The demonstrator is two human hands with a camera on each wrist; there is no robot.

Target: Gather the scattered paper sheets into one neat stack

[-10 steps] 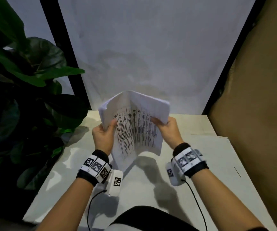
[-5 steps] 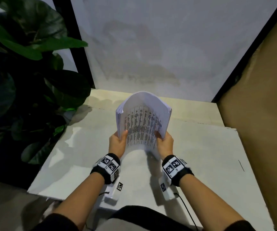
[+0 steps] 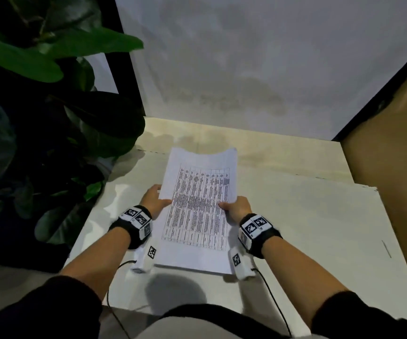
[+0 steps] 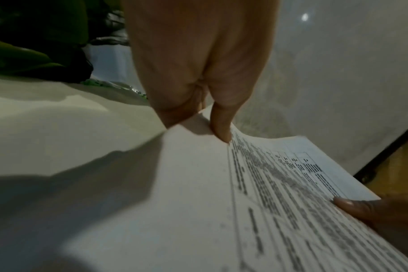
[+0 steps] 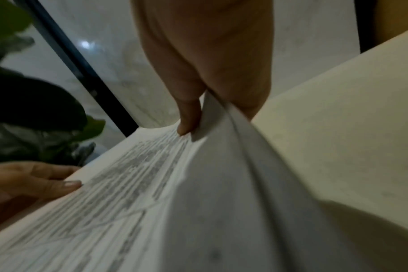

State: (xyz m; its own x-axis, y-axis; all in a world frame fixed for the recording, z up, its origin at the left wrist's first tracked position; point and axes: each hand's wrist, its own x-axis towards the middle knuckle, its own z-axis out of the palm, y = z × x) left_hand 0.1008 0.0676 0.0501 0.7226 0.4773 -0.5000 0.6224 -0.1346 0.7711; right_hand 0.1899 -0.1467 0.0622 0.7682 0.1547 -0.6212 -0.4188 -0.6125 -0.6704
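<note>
Stack (image 3: 197, 211): lies lengthwise on the table (image 3: 307, 228), near centre; far end curls up.
Left hand (image 3: 154, 200): pinches the left edge, thumb on top.
Right hand (image 3: 237, 207): pinches the right edge.
Purpose: opposed grips likely keep sheets aligned while settling.

The paper sheets (image 3: 198, 211) are white, the top one printed with a black table of ruled lines and dense dark text blocks. The tabletop (image 3: 307, 228) is off-white with a paler cream strip at its far edge. Each wristband (image 3: 136, 220) is black, carrying white tiles with black square-code patterns. The plant (image 3: 50, 57) has dark and mid-green leaves. The wall (image 3: 246, 57) is mottled grey-white; the panel (image 3: 393, 143) is brown.
</note>
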